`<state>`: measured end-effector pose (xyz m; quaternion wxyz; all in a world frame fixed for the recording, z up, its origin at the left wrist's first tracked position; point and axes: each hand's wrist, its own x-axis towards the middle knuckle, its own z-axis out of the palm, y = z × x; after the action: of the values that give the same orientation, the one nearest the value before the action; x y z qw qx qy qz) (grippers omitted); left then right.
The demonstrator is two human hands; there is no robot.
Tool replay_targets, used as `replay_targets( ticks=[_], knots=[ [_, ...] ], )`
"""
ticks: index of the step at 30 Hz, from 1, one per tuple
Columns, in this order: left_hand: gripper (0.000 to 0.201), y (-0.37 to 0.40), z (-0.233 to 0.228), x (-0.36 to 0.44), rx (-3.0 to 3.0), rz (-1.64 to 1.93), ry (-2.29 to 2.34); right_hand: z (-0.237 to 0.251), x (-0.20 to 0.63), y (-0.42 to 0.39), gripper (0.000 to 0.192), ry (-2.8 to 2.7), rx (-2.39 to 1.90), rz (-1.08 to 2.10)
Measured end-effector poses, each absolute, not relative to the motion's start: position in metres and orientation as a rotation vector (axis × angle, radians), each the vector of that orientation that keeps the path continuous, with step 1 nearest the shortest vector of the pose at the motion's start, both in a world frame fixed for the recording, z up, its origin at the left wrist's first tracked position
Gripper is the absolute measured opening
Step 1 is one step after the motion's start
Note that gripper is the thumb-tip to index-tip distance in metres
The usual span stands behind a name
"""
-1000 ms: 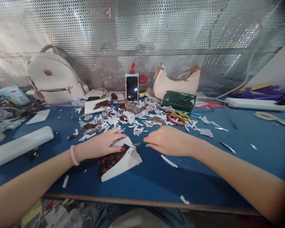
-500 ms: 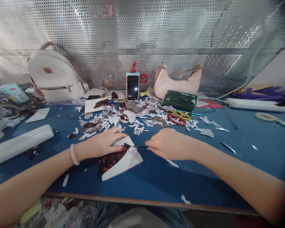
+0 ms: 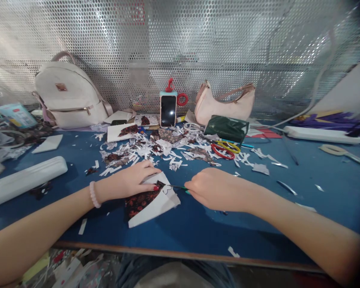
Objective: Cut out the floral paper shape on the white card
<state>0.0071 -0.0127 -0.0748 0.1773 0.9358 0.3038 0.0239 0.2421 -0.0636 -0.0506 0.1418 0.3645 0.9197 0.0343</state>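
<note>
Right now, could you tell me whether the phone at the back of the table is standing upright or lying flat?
Upright. The phone stands on its short edge by the perforated metal wall, its dark screen facing the camera.

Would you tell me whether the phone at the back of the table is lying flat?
No, the phone stands upright against the perforated metal wall, between the white backpack and the pink handbag.

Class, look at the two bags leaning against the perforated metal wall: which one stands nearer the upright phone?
The pink shoulder bag, just right of the phone. The white backpack stands well off to the left.
</note>
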Motion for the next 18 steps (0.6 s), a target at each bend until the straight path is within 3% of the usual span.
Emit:
replay_targets(
  ticks=[10, 18],
  knots=[
    [0.044, -0.013, -0.075, 0.006, 2.618, 0.085, 0.839, -0.046, 0.253, -0.056, 0.018, 2.72, 1.06, 0.108],
    [0.042, -0.011, -0.077, 0.006, 2.589, 0.086, 0.804, -0.055, 0.248, -0.041, 0.018, 2.96, 0.886, 0.38]
  ],
)
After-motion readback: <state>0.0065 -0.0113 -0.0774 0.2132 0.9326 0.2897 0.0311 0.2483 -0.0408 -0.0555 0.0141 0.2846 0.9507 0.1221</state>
